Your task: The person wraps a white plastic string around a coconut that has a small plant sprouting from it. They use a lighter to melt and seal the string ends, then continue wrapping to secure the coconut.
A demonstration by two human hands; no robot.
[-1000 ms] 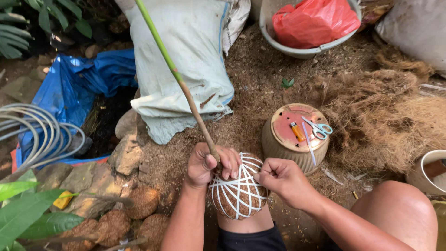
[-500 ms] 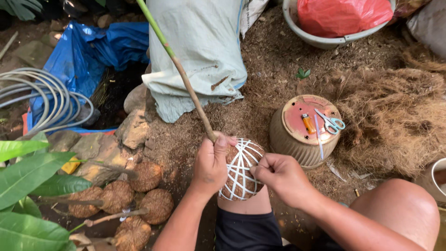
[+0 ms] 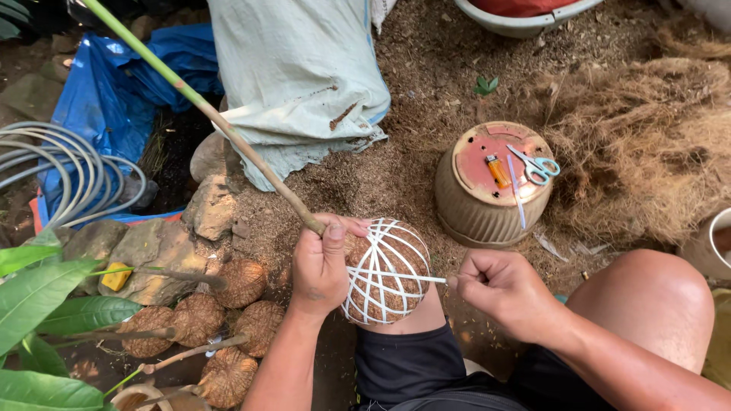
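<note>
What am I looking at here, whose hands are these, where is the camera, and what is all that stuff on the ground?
The camera sits on a person's head and looks down at their own two bare hands and knees. The left hand grips a brown fibre ball wrapped in white strapping, fixed at the foot of a long green stem. The right hand pinches the loose end of the white strap, pulled out sideways. On the dirt ground stands an upturned pot with scissors, an orange lighter and a strap piece on top. To the left lie more fibre balls, rocks, coiled hose, a blue tarp and a pale sack. Loose brown fibre is heaped on the right.
</note>
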